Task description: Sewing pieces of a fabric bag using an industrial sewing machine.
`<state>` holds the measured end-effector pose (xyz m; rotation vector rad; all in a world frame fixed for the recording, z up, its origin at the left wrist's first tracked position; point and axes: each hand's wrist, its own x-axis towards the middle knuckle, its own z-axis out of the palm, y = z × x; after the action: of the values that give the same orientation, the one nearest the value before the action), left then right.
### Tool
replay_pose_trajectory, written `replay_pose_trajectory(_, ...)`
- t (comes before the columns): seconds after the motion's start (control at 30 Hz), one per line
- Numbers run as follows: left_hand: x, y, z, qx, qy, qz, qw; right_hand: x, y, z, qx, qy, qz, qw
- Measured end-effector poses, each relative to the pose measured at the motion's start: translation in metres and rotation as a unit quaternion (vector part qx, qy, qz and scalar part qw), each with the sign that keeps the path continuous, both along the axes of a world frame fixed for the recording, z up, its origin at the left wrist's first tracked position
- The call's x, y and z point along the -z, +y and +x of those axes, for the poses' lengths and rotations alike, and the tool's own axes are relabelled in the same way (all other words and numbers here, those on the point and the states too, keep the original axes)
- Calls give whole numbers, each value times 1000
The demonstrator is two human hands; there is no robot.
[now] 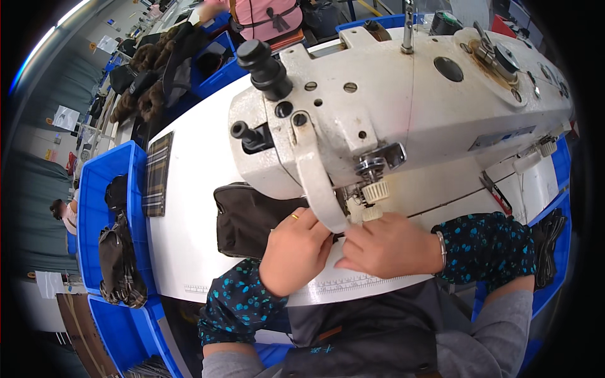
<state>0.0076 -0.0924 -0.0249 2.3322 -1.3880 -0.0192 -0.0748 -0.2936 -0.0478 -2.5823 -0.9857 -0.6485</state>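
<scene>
A white industrial sewing machine (378, 113) stands over the white table, its needle area partly hidden behind a curved white arm and my fingers. A dark brown fabric piece (252, 217), shaped like a pouch with a corded or zipped edge, lies left of the needle area. My left hand (293, 252), with a ring on one finger, is closed on the near right edge of this fabric. Close beside the needle area, my right hand (394, 246) has its fingers curled and pinched together. What lies between its fingertips is hidden.
Plaid fabric (157, 173) lies at the table's left edge, next to a blue bin (135, 208) holding dark fabric pieces. Red-handled snips (498, 192) rest on the right. A printed ruler (353, 283) runs along the near edge. Another person (268, 16) in pink sits beyond.
</scene>
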Motion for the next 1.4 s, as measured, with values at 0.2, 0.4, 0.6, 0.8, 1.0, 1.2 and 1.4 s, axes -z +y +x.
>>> replay_pose_trajectory(0.2,-11,1,8,-58,131,-47,989,9,8,1,60,-113,-65,990)
replay_pose_trajectory(0.4,-5,4,14,-67,150,-62,985,14,4,12,57,-132,-40,989)
replay_pose_trajectory(0.6,2,-3,-1,-50,0,13,999,20,5,4,-29,-71,-95,993)
replay_pose_trajectory(0.8,5,-2,-3,-33,-67,43,996,16,7,0,-9,-97,-124,987)
replay_pose_trajectory(1.0,3,-6,-8,-38,-124,32,991,15,8,-2,-8,-95,-121,988)
replay_pose_trajectory(1.2,5,-4,-6,-34,-91,50,994,19,8,-2,-4,-109,-123,986)
replay_pose_trajectory(1.4,7,-8,4,-33,-82,50,995,24,8,4,17,-89,-127,988)
